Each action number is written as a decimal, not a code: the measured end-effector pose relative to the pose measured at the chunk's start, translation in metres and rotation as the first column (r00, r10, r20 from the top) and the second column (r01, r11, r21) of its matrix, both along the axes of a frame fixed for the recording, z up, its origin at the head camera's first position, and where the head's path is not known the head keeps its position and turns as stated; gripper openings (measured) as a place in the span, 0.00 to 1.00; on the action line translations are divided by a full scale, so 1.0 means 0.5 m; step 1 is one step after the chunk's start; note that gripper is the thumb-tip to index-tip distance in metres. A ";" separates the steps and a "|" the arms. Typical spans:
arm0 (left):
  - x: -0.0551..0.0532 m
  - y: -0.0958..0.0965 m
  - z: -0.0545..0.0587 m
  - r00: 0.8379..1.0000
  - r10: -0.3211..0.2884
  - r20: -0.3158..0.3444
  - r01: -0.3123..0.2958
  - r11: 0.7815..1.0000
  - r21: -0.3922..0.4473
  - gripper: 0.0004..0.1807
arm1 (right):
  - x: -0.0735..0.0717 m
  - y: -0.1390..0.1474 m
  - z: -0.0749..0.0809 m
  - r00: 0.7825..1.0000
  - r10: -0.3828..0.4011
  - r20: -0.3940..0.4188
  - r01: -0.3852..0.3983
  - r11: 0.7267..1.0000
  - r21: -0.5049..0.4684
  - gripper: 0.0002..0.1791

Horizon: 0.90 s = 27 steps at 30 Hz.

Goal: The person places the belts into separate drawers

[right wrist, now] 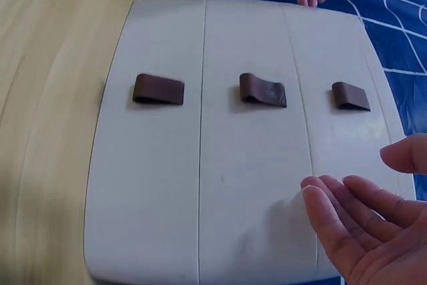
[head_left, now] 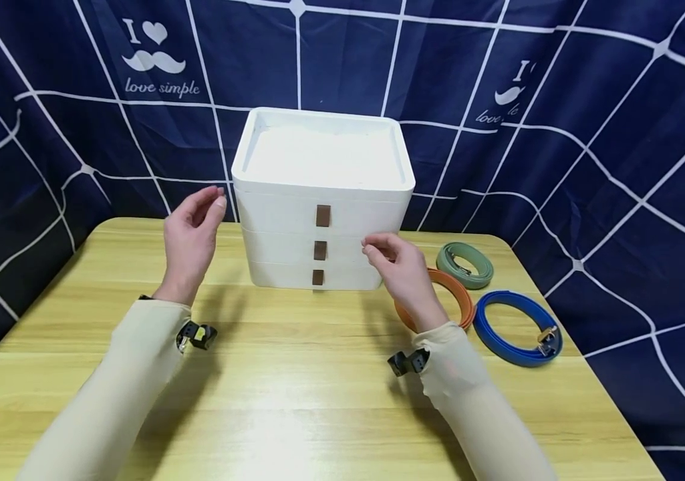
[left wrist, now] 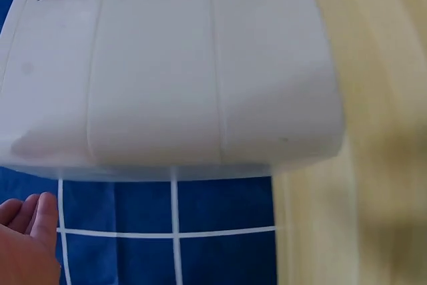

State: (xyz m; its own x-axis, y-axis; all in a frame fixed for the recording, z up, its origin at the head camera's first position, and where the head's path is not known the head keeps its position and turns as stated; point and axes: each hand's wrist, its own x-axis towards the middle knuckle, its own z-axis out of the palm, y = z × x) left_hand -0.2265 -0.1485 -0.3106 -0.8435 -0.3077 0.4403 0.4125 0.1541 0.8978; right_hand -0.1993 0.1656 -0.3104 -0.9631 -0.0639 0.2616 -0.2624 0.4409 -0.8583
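A white three-drawer organizer (head_left: 282, 246) is standing upright on the tabletop (head_left: 294, 361), showing rounded corners, a rimmed top and three brown pull tabs (head_left: 320, 250) down its front. The left grip (head_left: 193, 230) and right grip (head_left: 401, 270) are hovering near its edges, thumbs parted from relaxed fingers.

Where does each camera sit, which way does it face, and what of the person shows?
Head: worn on the head, facing forward and down at the white drawer unit on the table; left hand, right hand and both sleeves show.
Left wrist: on that wrist, facing the unit's front, turned sideways in the picture; part of the left hand shows lower left.
Right wrist: on that wrist, facing the same front, also sideways; right hand lower right, part of the left hand at top.
Both wrist views share three brown tabs.
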 end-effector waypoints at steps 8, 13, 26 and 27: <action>-0.039 -0.002 0.041 0.999 0.024 0.046 -0.026 0.999 0.033 0.23 | -0.008 -0.023 -0.001 0.999 0.043 0.006 -0.042 0.991 -0.130 0.14; -0.057 0.003 0.062 0.998 -0.023 0.056 0.020 0.998 0.057 0.25 | -0.015 -0.034 -0.005 0.997 0.075 -0.036 -0.080 0.984 -0.156 0.15; -0.106 0.012 0.117 0.989 -0.082 0.123 0.078 0.996 0.034 0.25 | -0.011 -0.066 0.000 0.989 0.134 -0.056 -0.143 0.964 -0.223 0.18; -0.108 0.014 0.120 0.987 -0.085 0.135 0.080 0.996 0.041 0.25 | -0.010 -0.067 0.000 0.989 0.138 -0.056 -0.147 0.961 -0.233 0.18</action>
